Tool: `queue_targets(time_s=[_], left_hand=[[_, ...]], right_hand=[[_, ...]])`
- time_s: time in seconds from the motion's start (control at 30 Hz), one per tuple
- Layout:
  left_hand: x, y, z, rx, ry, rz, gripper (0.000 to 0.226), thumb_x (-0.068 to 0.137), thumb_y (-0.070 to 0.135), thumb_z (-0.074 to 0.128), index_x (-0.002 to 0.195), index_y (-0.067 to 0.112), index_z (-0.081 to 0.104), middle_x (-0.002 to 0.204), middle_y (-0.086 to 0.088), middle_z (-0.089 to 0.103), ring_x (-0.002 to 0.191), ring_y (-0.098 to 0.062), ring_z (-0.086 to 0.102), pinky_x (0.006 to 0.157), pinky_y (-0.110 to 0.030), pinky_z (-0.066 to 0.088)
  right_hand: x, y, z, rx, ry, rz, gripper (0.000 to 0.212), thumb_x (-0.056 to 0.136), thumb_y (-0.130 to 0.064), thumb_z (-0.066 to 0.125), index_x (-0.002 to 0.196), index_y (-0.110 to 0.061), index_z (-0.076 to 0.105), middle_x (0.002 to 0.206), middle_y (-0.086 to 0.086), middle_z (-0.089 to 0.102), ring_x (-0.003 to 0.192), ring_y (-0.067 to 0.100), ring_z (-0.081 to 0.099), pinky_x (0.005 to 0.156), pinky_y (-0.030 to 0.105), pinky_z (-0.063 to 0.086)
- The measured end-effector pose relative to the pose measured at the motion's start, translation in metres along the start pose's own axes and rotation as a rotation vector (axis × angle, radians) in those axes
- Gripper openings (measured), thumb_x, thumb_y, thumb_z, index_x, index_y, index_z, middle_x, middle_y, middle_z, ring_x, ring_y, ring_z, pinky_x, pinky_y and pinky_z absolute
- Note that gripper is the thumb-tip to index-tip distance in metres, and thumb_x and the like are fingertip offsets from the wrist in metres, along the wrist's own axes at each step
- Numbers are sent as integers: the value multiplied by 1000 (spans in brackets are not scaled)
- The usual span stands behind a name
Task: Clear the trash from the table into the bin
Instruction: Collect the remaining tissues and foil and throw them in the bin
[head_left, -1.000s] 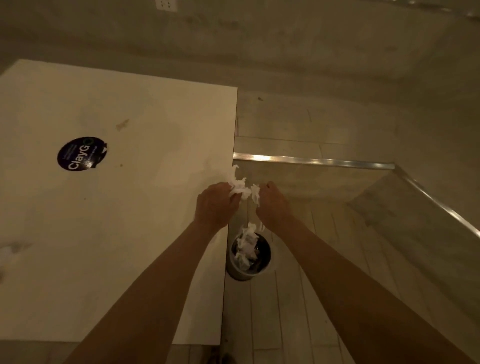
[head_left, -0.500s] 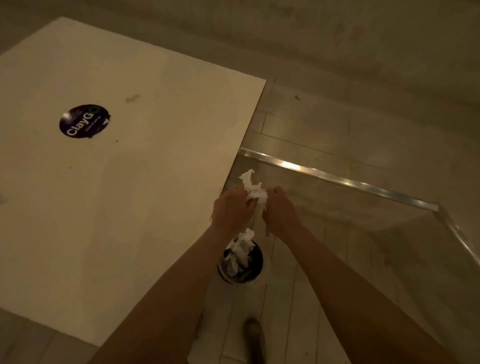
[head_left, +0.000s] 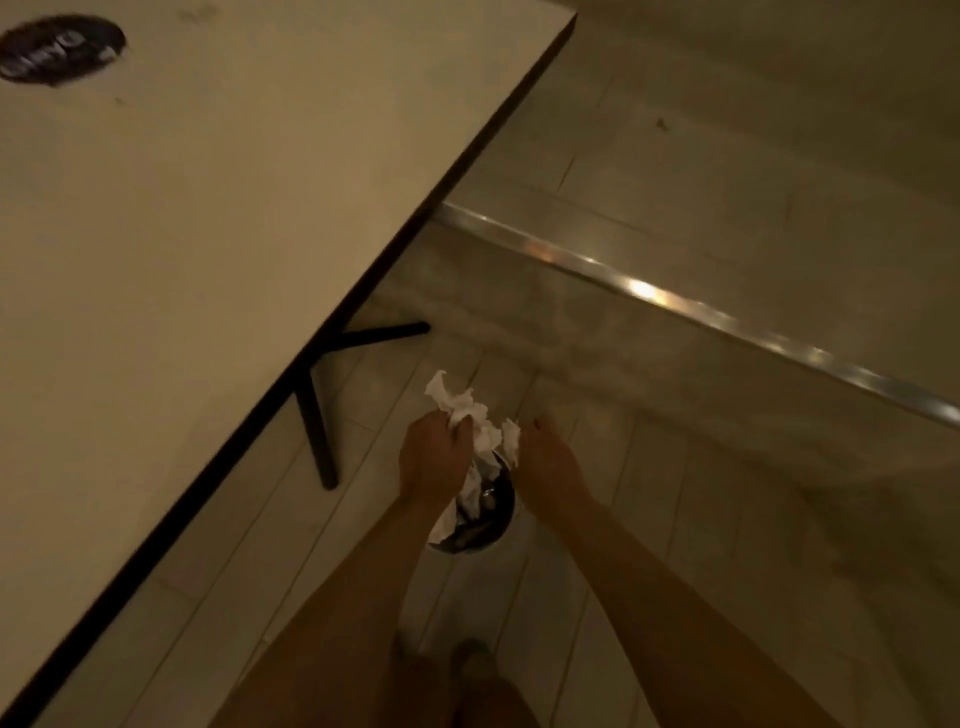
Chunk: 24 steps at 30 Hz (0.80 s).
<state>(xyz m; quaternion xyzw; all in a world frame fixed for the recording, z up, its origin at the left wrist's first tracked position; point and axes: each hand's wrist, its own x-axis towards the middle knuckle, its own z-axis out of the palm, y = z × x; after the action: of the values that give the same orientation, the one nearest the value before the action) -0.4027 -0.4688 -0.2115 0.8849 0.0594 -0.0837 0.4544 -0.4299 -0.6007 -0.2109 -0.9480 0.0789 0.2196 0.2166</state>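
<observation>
Black sticker (head_left: 60, 49), lettering illegible, on pale table (head_left: 208, 234); crumpled tissue (head_left: 460, 408) above bin (head_left: 493, 512).

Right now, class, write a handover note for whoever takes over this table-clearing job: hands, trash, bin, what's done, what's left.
Left hand grips the crumpled tissue; right hand appears to pinch its other end. Both are above the bin, on the floor beside the table.
Done: some paper already lies in the bin.
Left: drop this wad, then check the table's unseen part; only a round sticker shows.

Likely a café or canteen: plain white table (head_left: 208, 208) with a round sticker (head_left: 60, 48), tiled floor (head_left: 675, 467).
</observation>
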Motion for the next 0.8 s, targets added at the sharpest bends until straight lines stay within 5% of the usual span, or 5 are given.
queue_targets(time_s=[0.33, 0.4, 0.5, 0.63, 0.8], left_hand=[[29, -130, 103, -136, 45, -50, 40, 97, 18, 43, 58, 13, 42, 57, -4, 49, 64, -26, 54, 61, -34, 41], [32, -147, 118, -166, 27, -95, 31, 98, 20, 41, 85, 0, 60, 83, -18, 65, 88, -31, 63, 77, -35, 48], [31, -165, 127, -159, -109, -136, 35, 98, 22, 42, 118, -3, 55, 116, -20, 63, 113, -30, 58, 98, -36, 47], [35, -179, 119, 195, -240, -16, 48, 91, 32, 53, 132, 8, 47, 134, -13, 54, 126, -28, 47, 107, -44, 38], [31, -178, 90, 458, -400, -45, 77, 76, 36, 67, 142, 16, 31, 146, -6, 39, 134, -27, 37, 111, -43, 32]], right_hand=[[76, 57, 158, 86, 11, 0, 38, 91, -10, 49, 128, -4, 44, 125, 21, 49, 112, 35, 49, 95, 38, 43], [86, 58, 174, 132, 5, -4, 54, 91, -16, 53, 140, -9, 32, 137, 18, 41, 122, 33, 42, 100, 37, 40], [93, 52, 189, 241, -49, 64, 66, 88, -25, 60, 143, -11, 26, 147, 17, 30, 132, 34, 33, 109, 40, 34], [88, 52, 188, 120, -210, 89, 81, 86, -29, 64, 147, -11, 15, 155, 15, 14, 140, 35, 21, 114, 42, 28], [76, 45, 162, 111, -162, 69, 102, 76, -30, 76, 148, -5, 8, 154, 17, 17, 141, 34, 22, 114, 45, 28]])
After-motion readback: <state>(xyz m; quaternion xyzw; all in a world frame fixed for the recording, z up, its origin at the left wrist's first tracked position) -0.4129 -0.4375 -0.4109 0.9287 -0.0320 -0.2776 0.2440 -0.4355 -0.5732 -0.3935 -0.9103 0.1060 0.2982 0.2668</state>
